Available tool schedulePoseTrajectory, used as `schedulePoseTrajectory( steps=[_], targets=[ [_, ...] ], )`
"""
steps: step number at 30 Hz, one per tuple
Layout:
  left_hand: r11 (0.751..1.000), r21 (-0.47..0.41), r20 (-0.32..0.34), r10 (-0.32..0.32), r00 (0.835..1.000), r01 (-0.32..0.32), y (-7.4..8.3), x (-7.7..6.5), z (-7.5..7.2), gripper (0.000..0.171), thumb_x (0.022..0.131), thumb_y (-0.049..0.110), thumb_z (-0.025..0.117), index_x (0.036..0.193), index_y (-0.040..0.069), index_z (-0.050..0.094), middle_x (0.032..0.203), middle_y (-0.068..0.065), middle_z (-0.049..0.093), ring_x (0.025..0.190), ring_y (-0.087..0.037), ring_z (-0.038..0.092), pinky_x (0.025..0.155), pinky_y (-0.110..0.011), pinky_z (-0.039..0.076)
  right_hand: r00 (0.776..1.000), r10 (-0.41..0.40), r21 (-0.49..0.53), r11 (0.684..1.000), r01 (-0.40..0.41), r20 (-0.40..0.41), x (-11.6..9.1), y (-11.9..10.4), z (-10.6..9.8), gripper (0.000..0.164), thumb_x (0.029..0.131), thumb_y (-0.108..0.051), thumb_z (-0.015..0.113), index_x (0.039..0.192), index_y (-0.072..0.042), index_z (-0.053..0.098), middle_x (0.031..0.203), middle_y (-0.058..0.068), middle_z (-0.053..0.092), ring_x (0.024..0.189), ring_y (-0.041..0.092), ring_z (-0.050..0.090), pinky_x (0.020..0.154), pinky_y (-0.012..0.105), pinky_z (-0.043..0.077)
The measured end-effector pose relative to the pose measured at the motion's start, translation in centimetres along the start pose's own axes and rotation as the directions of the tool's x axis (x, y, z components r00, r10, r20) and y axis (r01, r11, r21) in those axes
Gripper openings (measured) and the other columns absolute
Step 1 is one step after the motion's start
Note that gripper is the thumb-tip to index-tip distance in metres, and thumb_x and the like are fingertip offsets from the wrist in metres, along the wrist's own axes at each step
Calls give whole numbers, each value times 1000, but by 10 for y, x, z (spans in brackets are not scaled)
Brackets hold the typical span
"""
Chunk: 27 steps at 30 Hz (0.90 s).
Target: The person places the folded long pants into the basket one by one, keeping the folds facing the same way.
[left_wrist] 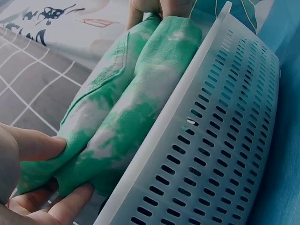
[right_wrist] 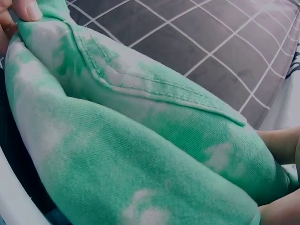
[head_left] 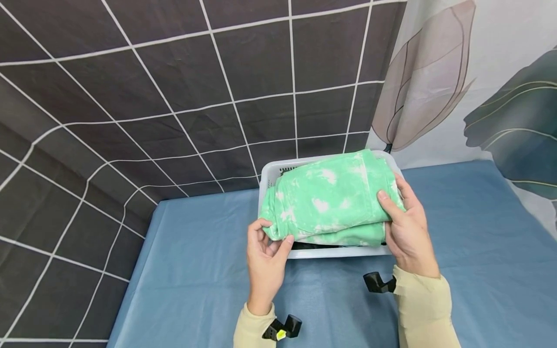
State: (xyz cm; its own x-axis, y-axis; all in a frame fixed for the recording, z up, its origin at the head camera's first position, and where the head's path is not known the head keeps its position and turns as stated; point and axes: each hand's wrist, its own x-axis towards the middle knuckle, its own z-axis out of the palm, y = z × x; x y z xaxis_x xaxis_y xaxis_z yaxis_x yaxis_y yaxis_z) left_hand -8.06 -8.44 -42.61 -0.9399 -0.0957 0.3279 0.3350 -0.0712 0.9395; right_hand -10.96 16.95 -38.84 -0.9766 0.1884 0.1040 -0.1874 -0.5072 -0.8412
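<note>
A folded green-and-white tie-dye denim garment (head_left: 326, 193) lies in the mouth of a white plastic basket (head_left: 339, 252), rising above its rim. My left hand (head_left: 267, 261) pinches the garment's near left corner, thumb on the near side. At the right end, my right hand (head_left: 409, 227) grips it with the thumb on top and fingers round the edge. Stitched seams and thick folds of the garment (right_wrist: 117, 140) show in the right wrist view. In the left wrist view the basket (left_wrist: 220, 122) has slotted walls. Something dark (head_left: 315, 245) shows beneath the garment; its kind is hidden.
The basket stands on a blue-covered surface (head_left: 196, 270), near its back edge. Behind and to the left hangs dark cloth with a white grid (head_left: 183, 87). A pale curtain with large leaf prints (head_left: 435, 82) hangs at the back right. Each wrist wears a small black camera.
</note>
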Motion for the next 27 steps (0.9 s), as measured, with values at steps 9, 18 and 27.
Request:
schedulePoseTrajectory(
  steps=[9,18,27],
  targets=[
    [997,56,0,-54,999,54,-1,0,-1,47,88,-3,74,125,2,45,125,-16,57,118,-25,63,89,-35,56,999,34,-29,999,-35,-10,-2,0,-1,61,101,-11,60,156,-14,35,146,5,37,113,11,57,88,21,53],
    [994,80,0,-77,997,76,-3,0,-1,45,89,-2,74,124,3,46,130,-15,58,124,-25,59,94,-34,54,1000,22,-128,991,-24,-16,0,3,-1,59,102,-10,58,156,-18,37,142,5,41,114,11,56,87,19,53],
    [991,106,0,-78,997,78,-4,0,-2,44,89,-2,74,123,4,47,131,-15,58,125,-25,59,96,-34,53,998,37,-448,893,-53,-45,-1,2,0,59,105,-22,53,158,-31,31,154,11,32,124,18,46,88,14,46]
  ],
)
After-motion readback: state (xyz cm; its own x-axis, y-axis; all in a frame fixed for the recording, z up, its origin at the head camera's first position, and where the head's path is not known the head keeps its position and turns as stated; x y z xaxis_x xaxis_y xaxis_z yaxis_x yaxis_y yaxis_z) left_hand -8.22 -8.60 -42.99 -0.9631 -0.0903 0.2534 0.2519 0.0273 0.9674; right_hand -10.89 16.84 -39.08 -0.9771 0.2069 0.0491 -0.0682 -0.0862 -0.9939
